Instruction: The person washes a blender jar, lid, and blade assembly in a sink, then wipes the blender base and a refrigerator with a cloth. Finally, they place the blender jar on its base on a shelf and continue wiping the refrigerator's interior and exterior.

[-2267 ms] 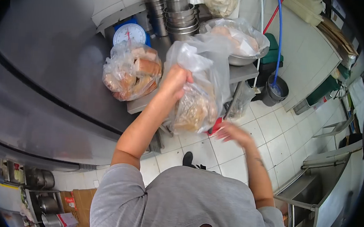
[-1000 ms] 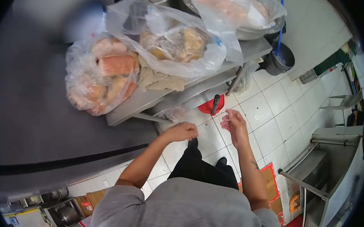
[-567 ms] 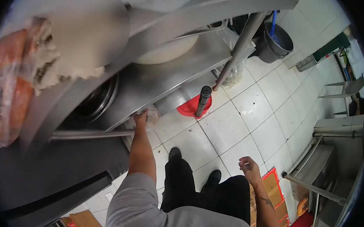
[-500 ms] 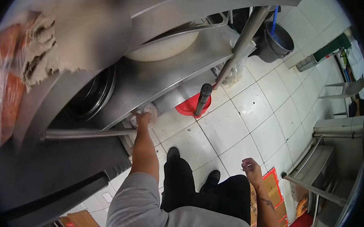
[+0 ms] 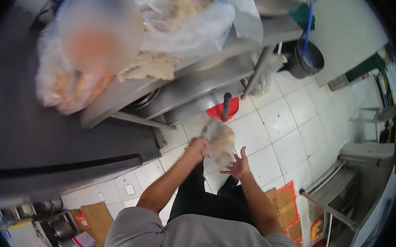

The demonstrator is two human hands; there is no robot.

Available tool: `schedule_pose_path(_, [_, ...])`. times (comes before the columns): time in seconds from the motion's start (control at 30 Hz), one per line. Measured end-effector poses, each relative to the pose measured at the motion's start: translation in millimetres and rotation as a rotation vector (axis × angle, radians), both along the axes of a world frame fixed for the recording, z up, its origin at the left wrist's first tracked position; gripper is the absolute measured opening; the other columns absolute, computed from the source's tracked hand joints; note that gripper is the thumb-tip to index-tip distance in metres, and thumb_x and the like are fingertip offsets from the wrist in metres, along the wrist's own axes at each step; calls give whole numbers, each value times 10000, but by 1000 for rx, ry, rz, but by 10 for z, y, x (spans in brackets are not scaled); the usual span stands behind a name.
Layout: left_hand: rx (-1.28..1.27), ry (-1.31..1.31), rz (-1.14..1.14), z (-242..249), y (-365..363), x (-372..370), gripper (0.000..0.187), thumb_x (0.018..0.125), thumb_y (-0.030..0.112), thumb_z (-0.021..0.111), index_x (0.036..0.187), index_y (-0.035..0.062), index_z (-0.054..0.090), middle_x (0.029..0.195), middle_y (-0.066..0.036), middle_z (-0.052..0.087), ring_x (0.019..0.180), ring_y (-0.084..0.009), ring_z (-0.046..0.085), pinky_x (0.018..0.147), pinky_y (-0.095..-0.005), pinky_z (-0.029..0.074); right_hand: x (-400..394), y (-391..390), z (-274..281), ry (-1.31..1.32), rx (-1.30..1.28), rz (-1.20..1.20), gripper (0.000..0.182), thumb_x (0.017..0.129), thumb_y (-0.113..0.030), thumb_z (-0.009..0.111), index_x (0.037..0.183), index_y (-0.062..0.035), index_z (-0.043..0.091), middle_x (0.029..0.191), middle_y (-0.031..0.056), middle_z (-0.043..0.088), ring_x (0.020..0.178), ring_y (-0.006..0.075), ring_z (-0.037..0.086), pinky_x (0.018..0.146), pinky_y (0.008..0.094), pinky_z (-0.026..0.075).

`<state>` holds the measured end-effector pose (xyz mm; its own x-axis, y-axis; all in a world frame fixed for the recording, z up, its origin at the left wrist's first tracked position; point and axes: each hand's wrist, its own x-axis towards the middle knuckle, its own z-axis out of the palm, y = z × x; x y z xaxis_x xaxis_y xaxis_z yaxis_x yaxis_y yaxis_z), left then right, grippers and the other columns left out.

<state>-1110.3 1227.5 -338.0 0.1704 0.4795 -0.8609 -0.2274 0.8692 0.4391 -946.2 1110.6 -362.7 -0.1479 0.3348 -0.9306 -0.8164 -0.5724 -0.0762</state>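
Note:
In front of my body, over the tiled floor, my left hand point(image 5: 198, 148) is closed around the near side of a clear plastic bag point(image 5: 220, 142). Pale, beige contents show through the film, blurred by motion. My right hand point(image 5: 239, 166) is at the bag's lower right edge, with its fingers spread and its thumb raised. Beyond the bag, a red dustpan point(image 5: 215, 111) with an upright dark handle sits on the floor under the steel table.
A steel table point(image 5: 112, 101) with lower shelves carries plastic bags point(image 5: 183, 12) and a beige cloth point(image 5: 151, 66). A dark bucket point(image 5: 307, 62) stands at the back. Flattened cardboard point(image 5: 284, 205) lies right of my legs, beside a metal frame point(image 5: 330, 208). A dark appliance point(image 5: 64, 132) is at left.
My left hand has come out from the lower shelf, bringing the plastic bag in front of me. My right hand has moved left and up toward the bag, fingers now spread. The view has shifted.

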Motion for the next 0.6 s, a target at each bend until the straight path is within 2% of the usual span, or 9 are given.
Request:
schedule_pose_path(0.03, [101,9,-232,469,-179,-28,108,602,60,560,710,54,554,694,-63,486,588,-227,519,475,-349,431,-70,11,-249,533,496,-187,551,868,-489,442,1206,-54,451,1038,113,571,939,230,556,798,376,478])
schedule_pose_path(0.07, [201,26,-464,818,-321,-57,170,620,76,590,784,30,598,734,-71,528,608,-224,538,520,-345,462,-177,-24,-86,186,730,-150,484,882,-373,462,1232,-41,421,1074,125,552,963,244,552,792,365,496])
schedule_pose_path(0.1, [499,174,-587,1089,-448,-92,194,631,76,600,816,18,602,757,-68,533,640,-218,539,564,-325,462,-284,-55,86,-209,873,-126,437,896,-257,482,1257,-27,391,1109,136,533,988,259,548,786,355,513])
schedule_pose_path(0.17, [1095,480,-831,1543,-636,-102,241,654,76,619,881,-6,609,804,-62,544,703,-207,541,652,-286,463,-372,-127,781,-151,887,-156,440,894,-254,488,1262,-35,387,1123,129,527,985,247,549,781,351,515])
schedule_pose_path(0.27, [1350,402,-691,2142,-716,-50,281,676,44,613,949,-23,600,911,-62,563,801,-186,533,747,-247,432,-383,-212,1570,-93,908,-200,445,891,-251,496,1270,-47,382,1145,119,518,982,229,550,773,345,517])
schedule_pose_path(0.37, [1188,88,-474,2539,-620,-95,314,635,-7,612,949,-12,603,882,-55,589,738,-159,551,695,-252,452,-360,-132,1880,-61,1012,-169,432,890,-231,496,1266,-46,389,1161,108,514,988,210,548,786,338,513])
schedule_pose_path(0.47, [985,-76,-186,3478,-532,-175,305,624,-15,571,926,-6,605,783,-28,596,654,-124,555,636,-239,458,-95,351,1678,-115,1240,43,386,894,-179,478,1240,-18,421,1167,96,522,1012,190,541,838,329,495])
schedule_pose_path(0.5, [1000,-157,-69,3815,-496,-191,264,628,-10,544,884,5,603,746,-17,597,612,-117,542,610,-236,444,-67,248,2834,-123,1236,112,356,912,-203,458,1222,-28,439,1147,88,532,998,182,547,875,314,468])
schedule_pose_path(0.6, [1087,-269,64,4286,-131,-416,218,629,-4,495,821,3,597,716,-20,597,589,-111,537,579,-227,424,53,763,3132,-137,1024,52,433,899,-267,498,1256,-37,413,1129,91,537,969,186,547,826,310,465])
